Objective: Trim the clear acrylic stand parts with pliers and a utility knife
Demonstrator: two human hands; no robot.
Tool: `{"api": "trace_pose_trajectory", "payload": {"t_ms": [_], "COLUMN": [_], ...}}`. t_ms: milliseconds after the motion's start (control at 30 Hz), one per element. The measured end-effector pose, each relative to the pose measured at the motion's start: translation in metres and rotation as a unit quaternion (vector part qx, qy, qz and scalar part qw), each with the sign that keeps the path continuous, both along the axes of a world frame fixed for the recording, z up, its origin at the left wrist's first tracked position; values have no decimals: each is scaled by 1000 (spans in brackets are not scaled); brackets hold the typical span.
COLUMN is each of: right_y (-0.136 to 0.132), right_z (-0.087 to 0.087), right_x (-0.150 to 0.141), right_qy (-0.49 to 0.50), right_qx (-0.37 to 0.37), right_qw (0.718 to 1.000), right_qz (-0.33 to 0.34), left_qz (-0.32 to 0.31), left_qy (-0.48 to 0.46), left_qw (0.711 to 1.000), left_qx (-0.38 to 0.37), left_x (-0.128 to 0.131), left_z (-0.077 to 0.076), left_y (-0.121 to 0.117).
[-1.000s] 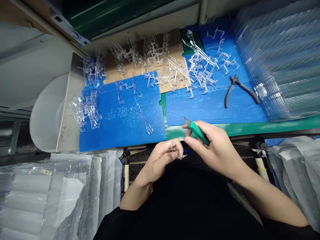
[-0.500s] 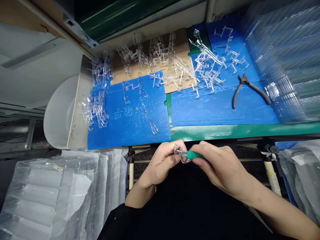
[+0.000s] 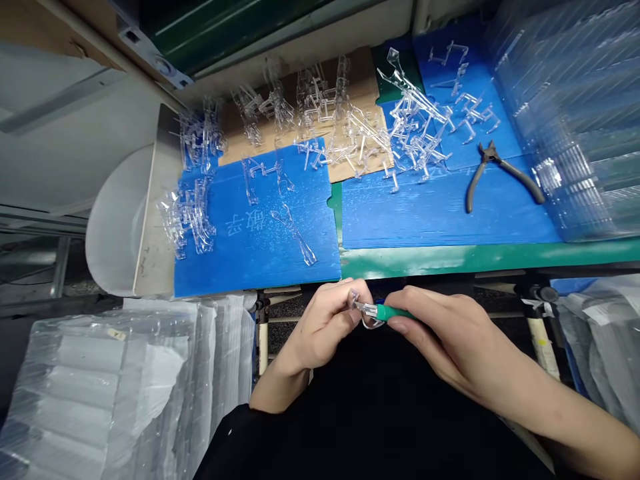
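Note:
My left hand pinches a small clear plastic part at the fingertips, just below the bench's front edge. My right hand grips a green-handled small cutter, and its metal tip meets that part. The fingers partly hide the part and the cutter's jaws. On the blue plastic boards and brown cardboard beyond my hands lie several clear plastic stands. Dark-handled side-cutting pliers rest on the blue board at the right, out of reach of my fingertips.
A green bench edge runs in front of the boards. Stacked clear plastic trays stand at the right, and a white bin stands at the left. Plastic-wrapped packs lie low at the left and right.
My right hand has come down from over the green edge to my left hand, bringing the cutter's tip to the clear part. Since the middle frame, my hands have barely moved.

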State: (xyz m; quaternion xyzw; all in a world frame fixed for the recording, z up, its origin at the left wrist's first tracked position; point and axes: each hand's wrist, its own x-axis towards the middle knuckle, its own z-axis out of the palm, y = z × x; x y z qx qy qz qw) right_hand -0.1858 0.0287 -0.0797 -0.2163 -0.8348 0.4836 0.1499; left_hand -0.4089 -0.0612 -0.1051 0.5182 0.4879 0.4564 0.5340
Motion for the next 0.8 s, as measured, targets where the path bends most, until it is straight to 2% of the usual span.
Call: {"api": "trace_pose_trajectory", "payload": {"t_ms": [233,467,567,667,800], "right_y": [-8,-4,1,5,10], "right_z": [2,-10,-14,-13,-6], "right_x": [-3,-6,-6,-7,-17], "right_qy": [2,-27,-16,8,61], "right_qx": [22,34,-3,-64,-199], "right_qw": [999,992,990,986,963], "right_qz": [-28,-120,-139,-156,-171], "left_qz": [5,-1,1,4,-12], "left_qy": [-19,-22,-67,-69,-43], "left_qw": [1000,999,996,995,995], "left_qx": [-1,-27,-54,-75,-95], "left_x": [1,1,0,-1,-1], "left_z": [-3,-2,-3,-3,-1], "left_y": [-1,-3,-3,-1,1]}}
